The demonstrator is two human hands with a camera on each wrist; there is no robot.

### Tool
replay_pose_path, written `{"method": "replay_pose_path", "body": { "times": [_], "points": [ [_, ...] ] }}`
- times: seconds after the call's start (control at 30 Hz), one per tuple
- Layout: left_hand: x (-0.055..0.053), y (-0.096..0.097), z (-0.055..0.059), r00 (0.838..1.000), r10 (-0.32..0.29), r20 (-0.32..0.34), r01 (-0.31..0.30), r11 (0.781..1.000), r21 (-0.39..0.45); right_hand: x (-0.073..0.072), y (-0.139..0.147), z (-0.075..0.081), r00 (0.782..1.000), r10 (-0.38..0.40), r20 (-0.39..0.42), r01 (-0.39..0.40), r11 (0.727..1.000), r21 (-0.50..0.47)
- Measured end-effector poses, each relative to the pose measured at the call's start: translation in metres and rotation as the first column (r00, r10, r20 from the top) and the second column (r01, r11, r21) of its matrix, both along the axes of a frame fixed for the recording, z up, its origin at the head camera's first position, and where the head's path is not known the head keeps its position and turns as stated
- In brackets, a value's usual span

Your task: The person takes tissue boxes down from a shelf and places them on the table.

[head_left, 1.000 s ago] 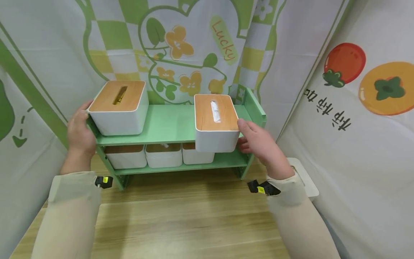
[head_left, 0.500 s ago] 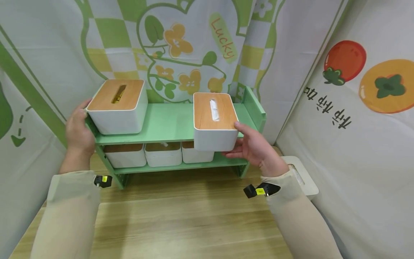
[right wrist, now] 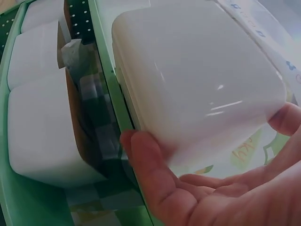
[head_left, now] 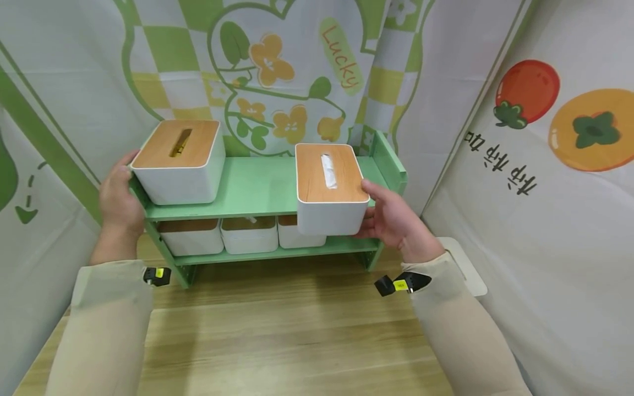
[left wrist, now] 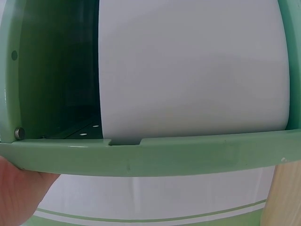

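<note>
My right hand holds a white tissue box with a wood-look lid, thumb at the lid's right edge, fingers at its side and underneath. White tissue shows in the lid's slot. In the right wrist view the fingers curl under the white box. The box overlaps the front edge of the green two-tier shelf. My left hand grips the shelf's left end, beside a larger tissue box on the top tier. In the left wrist view only part of that hand shows below the green side rail.
On the lower tier stand three more lidded white boxes, the rightmost partly behind the held box. Another white box lies on the floor by the right forearm. Wood-look flooring lies in front; printed curtains hang behind.
My right fingers first stretched under the tissue box, then drew back toward its right side. The box has come slightly nearer and lower. My left hand stays on the shelf's end.
</note>
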State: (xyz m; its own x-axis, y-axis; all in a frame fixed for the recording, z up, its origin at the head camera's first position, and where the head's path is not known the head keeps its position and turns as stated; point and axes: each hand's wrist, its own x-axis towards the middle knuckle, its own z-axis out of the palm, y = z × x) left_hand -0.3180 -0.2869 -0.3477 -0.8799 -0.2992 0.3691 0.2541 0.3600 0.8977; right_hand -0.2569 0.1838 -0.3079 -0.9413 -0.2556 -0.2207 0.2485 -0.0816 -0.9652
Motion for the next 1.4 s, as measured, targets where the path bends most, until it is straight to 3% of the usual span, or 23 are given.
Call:
{"method": "replay_pose_path", "body": {
  "times": [0.33,0.67,1.17,1.4],
  "points": [
    [0.0,0.0,0.0,1.0,0.0,-0.001,0.0,1.0,0.0,0.006,0.003,0.001,0.999,0.04,0.011,-0.04,0.999,-0.007],
    [0.0,-0.001,0.0,1.0,0.008,0.005,-0.008,1.0,0.0,-0.007,0.002,0.001,0.993,0.054,0.102,-0.051,0.998,-0.032],
    [-0.001,-0.001,-0.001,1.0,-0.005,0.018,0.004,1.0,0.011,0.0,0.0,-0.007,1.0,0.019,0.013,-0.019,1.0,-0.018],
    [0.002,0.0,0.0,1.0,0.009,0.014,-0.009,1.0,-0.012,0.006,-0.001,-0.01,0.999,0.037,-0.018,-0.038,0.997,-0.065]
  ]
}}
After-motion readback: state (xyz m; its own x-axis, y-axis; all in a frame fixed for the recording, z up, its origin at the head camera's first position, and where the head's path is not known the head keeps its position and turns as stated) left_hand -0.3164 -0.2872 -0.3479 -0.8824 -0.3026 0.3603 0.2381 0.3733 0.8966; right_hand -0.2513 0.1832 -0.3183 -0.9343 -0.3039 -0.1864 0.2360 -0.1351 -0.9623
